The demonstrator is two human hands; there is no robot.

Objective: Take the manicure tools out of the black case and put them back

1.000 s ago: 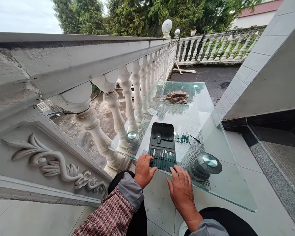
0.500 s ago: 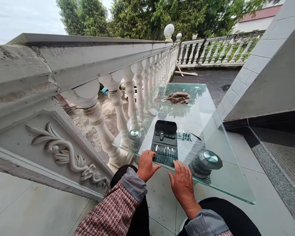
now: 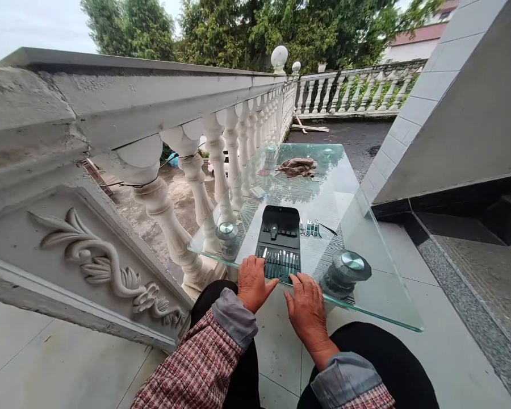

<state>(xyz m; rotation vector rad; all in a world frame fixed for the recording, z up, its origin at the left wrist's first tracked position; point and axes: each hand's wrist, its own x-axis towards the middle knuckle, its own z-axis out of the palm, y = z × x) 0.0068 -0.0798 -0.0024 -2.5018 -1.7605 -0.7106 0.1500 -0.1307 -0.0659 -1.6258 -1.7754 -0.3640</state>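
A black manicure case (image 3: 281,232) lies open on the glass tabletop, its raised-looking flap toward the far side. Several slim metal tools (image 3: 281,260) sit in a row in its near half. My left hand (image 3: 254,284) rests at the case's near left corner, thumb stretched out and fingers over the table edge. At the near right corner lies my right hand (image 3: 309,309), thumb apart from its loosely bent fingers. Both hands appear open, though some fingertips are hard to make out. Several nail clippers (image 3: 311,228) and a dark-handled tool (image 3: 327,229) lie right of the case.
The glass table (image 3: 392,301) stands on dark round supports, one (image 3: 347,275) at the near right. A crumpled brown cloth (image 3: 297,167) lies toward its far end. A white balustrade (image 3: 162,213) runs along the left, and dark steps (image 3: 472,227) rise at the right.
The whole view has shifted, so the table and case appear farther left. Both hands stay at the case's near corners, with little visible movement relative to it.
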